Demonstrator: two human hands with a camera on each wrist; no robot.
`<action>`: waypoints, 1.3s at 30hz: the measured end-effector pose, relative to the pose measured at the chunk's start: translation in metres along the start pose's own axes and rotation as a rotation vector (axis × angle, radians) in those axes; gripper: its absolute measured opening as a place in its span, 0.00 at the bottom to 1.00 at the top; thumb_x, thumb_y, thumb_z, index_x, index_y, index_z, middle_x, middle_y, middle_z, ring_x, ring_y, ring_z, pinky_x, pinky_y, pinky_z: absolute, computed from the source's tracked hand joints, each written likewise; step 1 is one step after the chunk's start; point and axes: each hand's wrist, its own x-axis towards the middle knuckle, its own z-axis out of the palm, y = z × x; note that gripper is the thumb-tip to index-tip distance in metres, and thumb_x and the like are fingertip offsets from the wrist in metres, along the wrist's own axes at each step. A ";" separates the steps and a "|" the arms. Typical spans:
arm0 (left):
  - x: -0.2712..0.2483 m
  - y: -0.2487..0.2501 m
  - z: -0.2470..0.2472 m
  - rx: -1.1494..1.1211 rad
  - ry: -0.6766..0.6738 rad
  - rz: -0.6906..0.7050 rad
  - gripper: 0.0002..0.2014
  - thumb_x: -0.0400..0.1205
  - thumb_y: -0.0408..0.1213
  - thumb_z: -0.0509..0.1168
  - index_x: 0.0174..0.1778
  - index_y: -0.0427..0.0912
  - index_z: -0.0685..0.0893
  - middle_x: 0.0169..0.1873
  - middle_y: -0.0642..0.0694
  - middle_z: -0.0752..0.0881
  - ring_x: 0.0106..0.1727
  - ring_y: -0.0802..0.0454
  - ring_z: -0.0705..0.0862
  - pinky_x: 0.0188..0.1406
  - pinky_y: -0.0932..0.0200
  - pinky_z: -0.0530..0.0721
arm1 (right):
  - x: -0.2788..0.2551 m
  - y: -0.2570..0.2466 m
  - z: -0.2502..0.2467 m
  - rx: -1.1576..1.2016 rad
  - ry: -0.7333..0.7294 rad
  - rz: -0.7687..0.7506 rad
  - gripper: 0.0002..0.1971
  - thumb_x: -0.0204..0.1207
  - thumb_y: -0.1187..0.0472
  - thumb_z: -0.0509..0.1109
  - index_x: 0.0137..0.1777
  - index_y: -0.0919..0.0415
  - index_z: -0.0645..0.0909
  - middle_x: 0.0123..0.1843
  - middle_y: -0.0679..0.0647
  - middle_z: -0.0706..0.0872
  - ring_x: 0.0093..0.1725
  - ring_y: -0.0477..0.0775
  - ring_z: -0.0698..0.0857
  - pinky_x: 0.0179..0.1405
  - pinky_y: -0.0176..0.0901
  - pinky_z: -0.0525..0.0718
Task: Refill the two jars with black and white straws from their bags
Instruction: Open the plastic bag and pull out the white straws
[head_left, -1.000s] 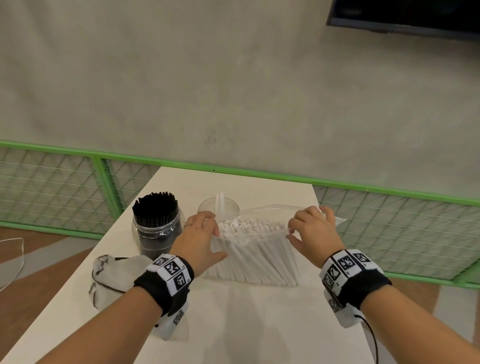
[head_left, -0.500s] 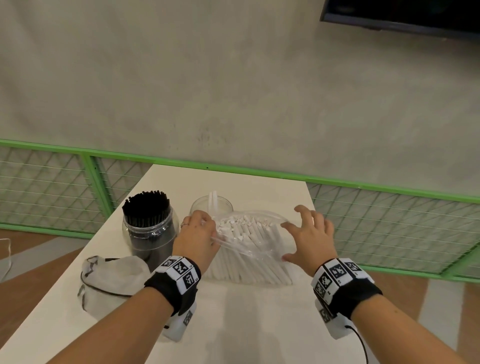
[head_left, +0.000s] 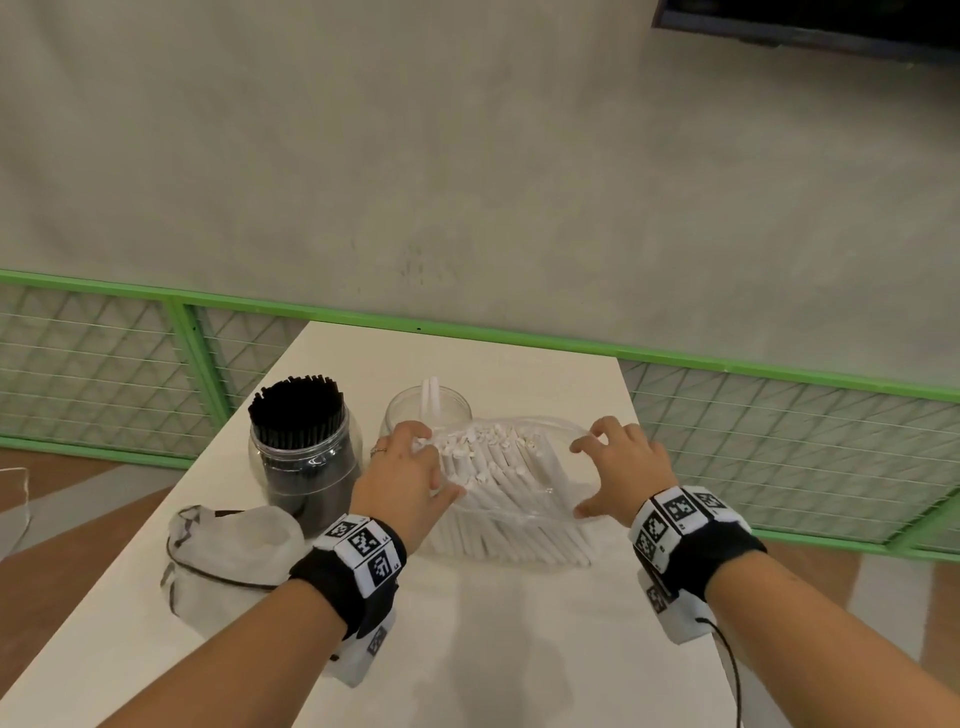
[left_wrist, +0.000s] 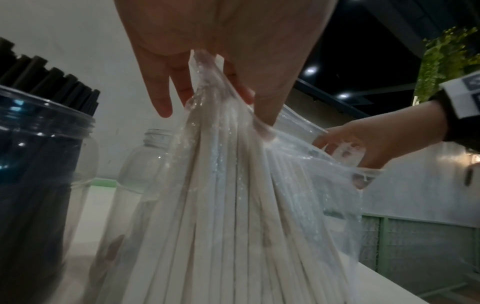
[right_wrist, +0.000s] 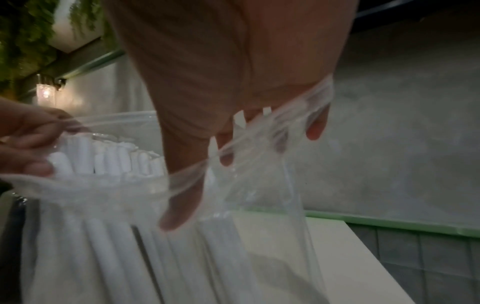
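Grey concrete wall (head_left: 467, 156) rises behind a green mesh railing (head_left: 779, 384), and in front of it stands our white table (head_left: 519, 649). On the table we see 2 jars side by side. At left, the jar (head_left: 306, 467) packed with black straws (head_left: 296, 410) stands upright; just right of it, the clear jar (head_left: 428, 410) holds only 2 or so white straws (head_left: 431, 397) poking above its rim.

In front of the clear jar stands the bag (head_left: 519, 519) of white straws, its bottom on the table and its mouth pulled wide. Our left hand (head_left: 402, 478) pinches the bag's left rim, thumb on the near side and fingers (left_wrist: 162, 102) over the far side, next to the paper-wrapped straw tips (head_left: 483, 441). Our right hand (head_left: 621, 470) grips the right rim, thumb (right_wrist: 179, 205) inside the mouth and fingers curled over the film, as the right wrist view shows. The 2 hands are held apart, stretching the opening between them. The straws lean toward the left side of the bag, leaving the right part empty.

Near the table's left edge, beside the black-straw jar, lies a crumpled bag (head_left: 228, 561), flat and collapsed. Both wrists wear black bands (head_left: 691, 540) with square markers.
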 end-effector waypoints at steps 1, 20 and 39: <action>0.001 0.002 -0.001 0.023 -0.007 0.006 0.16 0.72 0.53 0.71 0.33 0.49 0.73 0.64 0.51 0.70 0.59 0.48 0.74 0.51 0.57 0.78 | 0.001 0.002 -0.003 -0.027 -0.023 -0.009 0.45 0.59 0.37 0.79 0.76 0.42 0.63 0.75 0.48 0.65 0.71 0.56 0.69 0.67 0.55 0.73; 0.021 0.006 -0.002 -0.027 -0.167 -0.063 0.34 0.64 0.47 0.78 0.67 0.53 0.74 0.65 0.48 0.64 0.60 0.46 0.74 0.60 0.59 0.74 | 0.009 -0.066 0.048 0.403 -0.147 0.177 0.61 0.45 0.18 0.68 0.76 0.51 0.60 0.74 0.53 0.63 0.74 0.59 0.64 0.70 0.63 0.70; 0.013 0.015 -0.019 -0.386 0.000 -0.121 0.23 0.67 0.46 0.77 0.55 0.52 0.76 0.48 0.53 0.82 0.46 0.54 0.80 0.41 0.60 0.76 | -0.003 -0.067 0.037 1.158 0.172 0.041 0.20 0.59 0.52 0.83 0.48 0.48 0.80 0.43 0.45 0.88 0.42 0.40 0.86 0.39 0.31 0.81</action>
